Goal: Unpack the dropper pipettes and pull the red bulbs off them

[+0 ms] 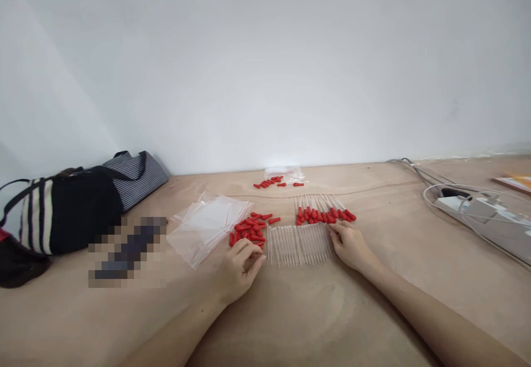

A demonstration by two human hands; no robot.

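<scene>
My left hand (243,270) rests at the near edge of a pile of red rubber bulbs (249,226), its fingers curled and thumb close to the index finger. Whatever those fingers hold, if anything, is hidden. A row of thin clear tubes (298,245) lies side by side between my hands. At the right end of that row, my right hand (348,245) has its thumb and fingers drawn together, touching or very near the last tubes; I cannot make out what is in the pinch. Just behind, tubes fitted with red bulbs (326,215) lie in another row.
Flat clear zip bags (209,223) overlap left of the bulbs. Farther back are a few more red bulbs (269,181) and a small clear bag (284,173). A striped bag (78,206) sits at left, a power strip (477,212) with cables at right. A wall (265,68) closes the back.
</scene>
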